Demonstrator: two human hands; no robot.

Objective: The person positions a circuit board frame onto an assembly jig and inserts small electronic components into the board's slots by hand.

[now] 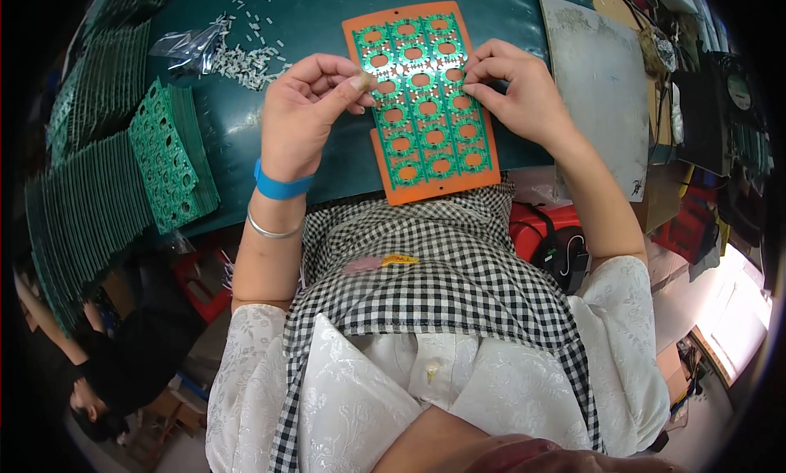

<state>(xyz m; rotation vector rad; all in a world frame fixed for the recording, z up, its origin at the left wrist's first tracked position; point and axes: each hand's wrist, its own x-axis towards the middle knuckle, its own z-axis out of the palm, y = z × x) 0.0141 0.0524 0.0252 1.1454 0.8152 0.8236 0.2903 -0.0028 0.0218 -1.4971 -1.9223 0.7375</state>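
A green circuit board panel [415, 104] with rows of oval openings lies on an orange plate [399, 196] at the table's near edge. My left hand [307, 104] hovers by the panel's left side. Its thumb and forefinger are pinched together, and whatever is between them is too small to make out. At the panel's right edge is my right hand [520, 88], fingers curled and thumb and forefinger closed close to the board. I cannot make out what they grip. Small white parts [246, 62] are heaped on the table beyond my left hand.
A clear plastic bag [182, 49] lies by the white parts. Stacked green boards [168, 158] fill the left side, and a grey flat sheet [598, 88] lies at right. Black cabled gear [565, 256] rests on something red below. Another person [135, 350] is at lower left.
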